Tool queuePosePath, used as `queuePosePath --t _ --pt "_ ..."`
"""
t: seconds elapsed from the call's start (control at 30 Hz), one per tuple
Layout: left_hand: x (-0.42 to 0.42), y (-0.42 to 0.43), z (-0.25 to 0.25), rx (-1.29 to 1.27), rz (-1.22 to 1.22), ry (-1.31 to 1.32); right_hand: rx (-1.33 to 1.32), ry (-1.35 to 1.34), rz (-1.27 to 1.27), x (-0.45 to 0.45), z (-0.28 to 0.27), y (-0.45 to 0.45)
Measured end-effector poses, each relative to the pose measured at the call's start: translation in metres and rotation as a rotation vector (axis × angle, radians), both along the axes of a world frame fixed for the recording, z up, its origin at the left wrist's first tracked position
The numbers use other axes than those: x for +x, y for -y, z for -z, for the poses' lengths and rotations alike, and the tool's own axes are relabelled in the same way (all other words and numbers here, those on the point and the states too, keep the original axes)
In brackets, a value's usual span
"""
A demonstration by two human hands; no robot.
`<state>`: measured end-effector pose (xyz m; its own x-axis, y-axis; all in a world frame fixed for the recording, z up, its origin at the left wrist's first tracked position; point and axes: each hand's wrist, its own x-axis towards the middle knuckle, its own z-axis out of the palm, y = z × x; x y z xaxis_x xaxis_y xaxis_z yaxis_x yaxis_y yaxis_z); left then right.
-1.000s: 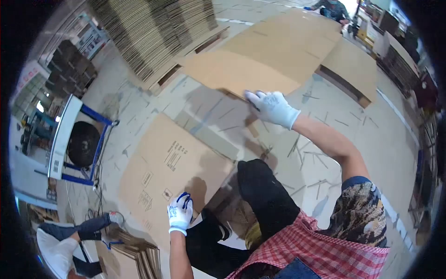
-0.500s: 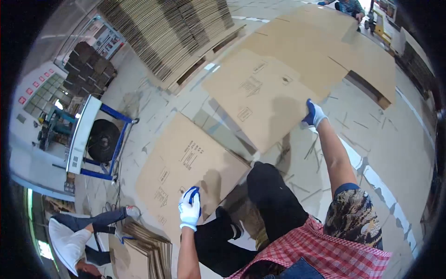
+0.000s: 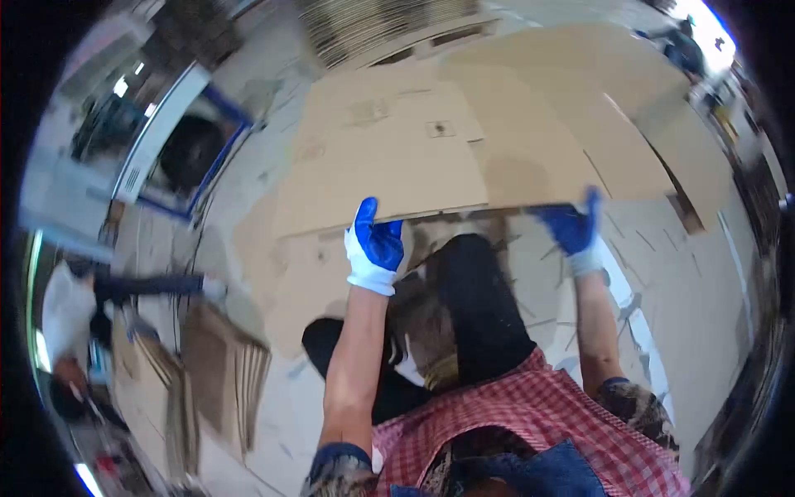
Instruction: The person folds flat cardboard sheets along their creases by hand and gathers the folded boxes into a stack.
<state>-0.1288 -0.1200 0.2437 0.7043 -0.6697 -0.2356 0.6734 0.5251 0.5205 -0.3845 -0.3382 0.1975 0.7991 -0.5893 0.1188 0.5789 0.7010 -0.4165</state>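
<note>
A flat printed cardboard sheet (image 3: pixel 381 166) lies across the middle, over the left end of more brown sheets. My left hand (image 3: pixel 377 248), in a white glove with a blue palm, is at its near edge, the thumb above and the curled fingers against the edge. My right hand (image 3: pixel 575 228), in the same kind of glove, is blurred beside the near edge of the plain cardboard sheets (image 3: pixel 571 108). Its thumb stands apart from the fingers. Beneath the printed sheet, another cardboard sheet (image 3: pixel 261 240) partly shows on the left.
A tall cardboard stack (image 3: pixel 381 33) stands at the back. At left is a blue-framed cart (image 3: pixel 199 166). Folded cardboard (image 3: pixel 224 364) stands lower left, near a person in a white top (image 3: pixel 70 311). Another person (image 3: pixel 683 50) is at the far right.
The printed sheet has shifted left over the left-hand sheet. My left hand has moved up and right to its near edge and turned palm up. The view has swung.
</note>
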Motion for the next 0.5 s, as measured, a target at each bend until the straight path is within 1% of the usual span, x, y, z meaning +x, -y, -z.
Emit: queuePosePath --t 0.03,0.07,0.13,0.17,0.23,0.27,0.3,0.33,0.37,0.4,0.47,0.5 --pt "0.007 -0.028 0.0 0.027 -0.029 -0.002 0.115 -0.059 0.266 -0.014 0.019 0.017" --pt "0.01 -0.052 0.004 0.034 -0.121 -0.012 0.085 -0.232 0.388 -0.022 0.029 0.034" --pt "0.023 -0.109 0.012 -0.049 -0.103 0.005 -0.511 -0.725 0.359 -0.01 0.029 0.032" --pt "0.039 -0.14 0.017 -0.047 -0.203 -0.011 -0.549 -0.714 0.261 0.013 0.025 0.023" --pt "0.067 -0.198 0.031 -0.111 -0.06 -0.129 -0.434 -0.47 0.069 0.061 0.013 0.007" --pt "0.071 -0.228 0.042 -0.12 -0.133 -0.138 -0.357 -0.356 -0.01 0.085 0.008 -0.004" --pt "0.055 -0.218 0.054 -0.154 -0.126 -0.141 -0.353 -0.344 -0.063 0.085 0.02 0.016" --pt "0.057 -0.227 0.065 -0.199 -0.108 -0.145 -0.708 -0.43 0.024 0.101 0.025 0.009" --pt "0.07 -0.255 0.081 -0.258 -0.082 -0.152 -1.08 -0.5 0.13 0.128 0.031 -0.018" --pt "0.07 -0.263 0.098 -0.264 -0.108 -0.153 -1.439 -0.558 0.252 0.14 0.042 -0.024" --pt "0.068 -0.275 0.133 -0.111 -0.181 -0.169 -1.766 -0.483 0.44 0.162 0.066 -0.026" --pt "0.062 -0.274 0.147 -0.025 -0.206 -0.174 -0.942 -0.508 0.123 0.163 0.088 -0.029"
